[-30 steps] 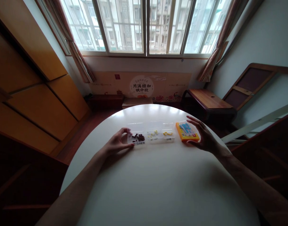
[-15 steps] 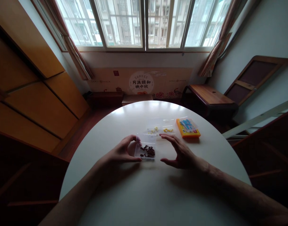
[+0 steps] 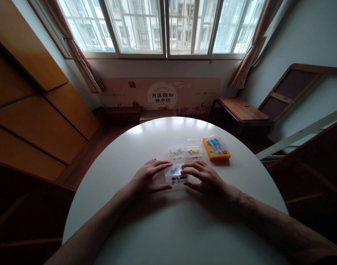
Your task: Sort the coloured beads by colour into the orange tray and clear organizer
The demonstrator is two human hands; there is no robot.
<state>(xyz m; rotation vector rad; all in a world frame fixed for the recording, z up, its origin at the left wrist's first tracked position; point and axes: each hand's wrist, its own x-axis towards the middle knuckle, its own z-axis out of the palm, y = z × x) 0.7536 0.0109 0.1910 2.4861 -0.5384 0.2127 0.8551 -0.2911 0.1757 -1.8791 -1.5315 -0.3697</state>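
A small clear plastic box (image 3: 176, 173) with dark pieces inside lies on the round white table (image 3: 174, 221). My left hand (image 3: 149, 176) grips its left side, fingers over the top and thumb along the near edge. My right hand (image 3: 203, 176) grips its right side the same way. Just beyond stand two more clear boxes, one (image 3: 176, 151) and the other (image 3: 194, 150), each with yellow pieces. To their right lies an orange box (image 3: 216, 150) with blue contents.
A wide window fills the far wall, with a printed board (image 3: 160, 96) below it. A wooden side table (image 3: 241, 112) stands at the right. Orange cabinets (image 3: 38, 110) line the left. The table's rim curves near both forearms.
The box with dark pieces came out of the row toward me. My right hand left the orange box and closed on the clear box's right side, and my left hand's fingers went over its top.
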